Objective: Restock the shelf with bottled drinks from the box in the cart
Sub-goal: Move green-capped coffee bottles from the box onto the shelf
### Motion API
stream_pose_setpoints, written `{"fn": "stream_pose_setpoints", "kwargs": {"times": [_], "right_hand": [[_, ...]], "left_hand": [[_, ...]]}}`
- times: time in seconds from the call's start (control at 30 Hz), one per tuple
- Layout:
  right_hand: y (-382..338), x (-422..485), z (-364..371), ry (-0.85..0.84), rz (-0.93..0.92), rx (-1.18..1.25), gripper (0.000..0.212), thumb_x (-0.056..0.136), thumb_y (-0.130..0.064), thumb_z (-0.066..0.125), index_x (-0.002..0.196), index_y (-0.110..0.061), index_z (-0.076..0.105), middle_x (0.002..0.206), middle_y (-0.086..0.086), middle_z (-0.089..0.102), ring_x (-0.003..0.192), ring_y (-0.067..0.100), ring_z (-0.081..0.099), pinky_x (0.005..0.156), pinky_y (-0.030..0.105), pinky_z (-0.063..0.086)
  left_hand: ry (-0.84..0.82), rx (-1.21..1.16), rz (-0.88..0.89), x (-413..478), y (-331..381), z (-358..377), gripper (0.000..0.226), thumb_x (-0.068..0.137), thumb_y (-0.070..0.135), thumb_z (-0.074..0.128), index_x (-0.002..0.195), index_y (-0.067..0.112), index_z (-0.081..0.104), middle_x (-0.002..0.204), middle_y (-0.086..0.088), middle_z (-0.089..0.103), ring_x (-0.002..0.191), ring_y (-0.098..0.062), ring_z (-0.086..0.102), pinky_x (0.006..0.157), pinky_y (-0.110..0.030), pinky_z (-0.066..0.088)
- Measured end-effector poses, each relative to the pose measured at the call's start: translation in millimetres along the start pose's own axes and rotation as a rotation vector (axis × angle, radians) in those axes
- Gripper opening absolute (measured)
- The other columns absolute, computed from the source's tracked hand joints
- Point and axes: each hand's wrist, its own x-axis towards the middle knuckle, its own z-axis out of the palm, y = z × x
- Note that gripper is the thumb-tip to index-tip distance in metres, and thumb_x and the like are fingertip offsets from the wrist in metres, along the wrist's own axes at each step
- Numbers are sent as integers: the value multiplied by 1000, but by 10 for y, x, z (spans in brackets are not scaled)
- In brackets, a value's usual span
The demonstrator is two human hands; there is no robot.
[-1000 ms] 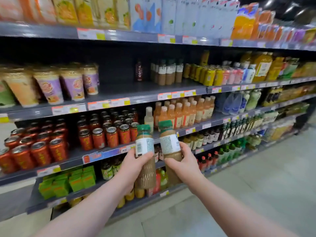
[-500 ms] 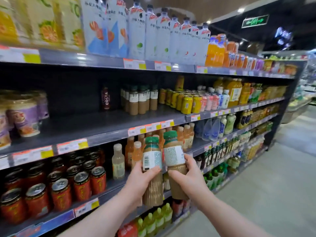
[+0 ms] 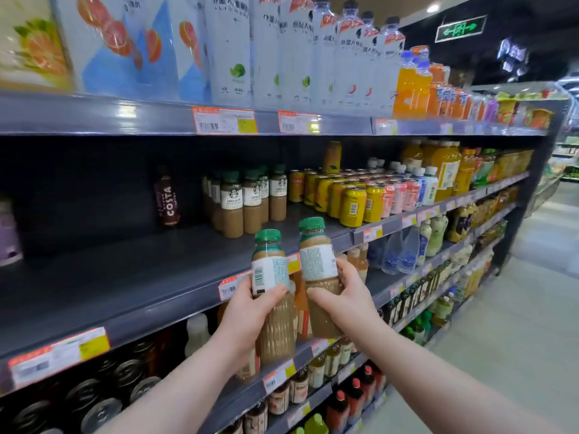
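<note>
Costa bottle upright, alone at left of grey middle shelf. Next right, cluster of Starbucks latte bottles set back on same shelf. In front of shelf edge, left hand, fingers wrapped round lower body of left coffee bottle, green cap, barcode facing camera. Just beside it, right coffee bottle, gripped low by right hand, thumb across front. Holds both upright in air, below shelved lattes. Further right, yellow cans in rows.
</note>
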Motion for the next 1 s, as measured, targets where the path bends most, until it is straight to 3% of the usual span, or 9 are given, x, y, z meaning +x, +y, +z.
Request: {"fn": "stream_pose_setpoints", "kwargs": {"times": [0.1, 0.23, 0.37, 0.47, 0.63, 0.7, 0.8, 0.9, 1.0], "right_hand": [[-28, 398, 67, -26, -23, 5, 55, 76, -18, 73, 116, -37, 40, 106, -12, 58, 95, 5, 58, 83, 32, 51], [-65, 988, 191, -87, -90, -36, 59, 76, -23, 72, 122, -36, 37, 117, -4, 55, 105, 16, 55, 88, 37, 51], [-36, 1571, 332, -175, -172, -17, 72, 76, -19, 73, 136, -29, 33, 117, -9, 51, 104, 11, 53, 84, 30, 45], [1, 1967, 442, -202, -221, -5, 79, 73, -16, 75, 140, -26, 33, 114, -10, 51, 100, 8, 49, 84, 25, 39], [121, 2461, 629, -308, -310, -6, 69, 69, -15, 79, 128, -24, 44, 109, -6, 56, 103, 14, 55, 82, 22, 43], [188, 2572, 694, -357, -317, -10, 68, 66, -15, 81, 123, -25, 46, 112, -2, 56, 108, 16, 55, 88, 24, 46], [271, 2686, 767, -398, -324, -9, 75, 63, -16, 84, 125, -21, 42, 116, 1, 50, 112, 18, 52, 93, 28, 43], [337, 2754, 795, -480, -356, 10, 84, 62, -19, 86, 130, -19, 37, 122, 0, 47, 113, 14, 48, 97, 29, 40], [419, 2788, 789, -591, -343, 7, 82, 67, -23, 82, 135, -22, 36, 119, -8, 47, 107, 5, 45, 91, 21, 36]], "left_hand": [[48, 18, 25, 229, 56, -73, 34, 81, 22, 70, 111, 24, 56, 101, -4, 72, 87, -20, 71, 70, -35, 58], [164, 29, 83, 537, 177, -173, 39, 81, 24, 70, 115, 28, 52, 99, 2, 69, 79, -10, 71, 57, -24, 54], [279, 57, 119, 820, 286, -240, 45, 82, 30, 68, 122, 30, 49, 110, 2, 66, 97, -15, 66, 72, -32, 54], [375, 86, 154, 991, 363, -233, 37, 79, 35, 69, 112, 36, 52, 106, 6, 67, 95, -13, 66, 71, -31, 53], [526, 135, 201, 1207, 366, -152, 28, 80, 35, 69, 100, 42, 52, 104, 10, 66, 96, -10, 63, 69, -29, 49], [576, 147, 209, 1262, 348, -98, 28, 79, 34, 69, 99, 42, 51, 103, 11, 65, 93, -8, 63, 66, -26, 49], [657, 148, 229, 1340, 321, -12, 35, 80, 31, 69, 107, 39, 49, 104, 9, 64, 92, -9, 64, 65, -27, 50], [724, 172, 249, 1425, 277, 55, 48, 81, 27, 69, 122, 32, 45, 109, 6, 64, 99, -13, 63, 74, -32, 51], [772, 234, 254, 1506, 239, 89, 48, 81, 23, 70, 121, 34, 44, 109, 8, 64, 99, -10, 62, 76, -29, 49]]}}
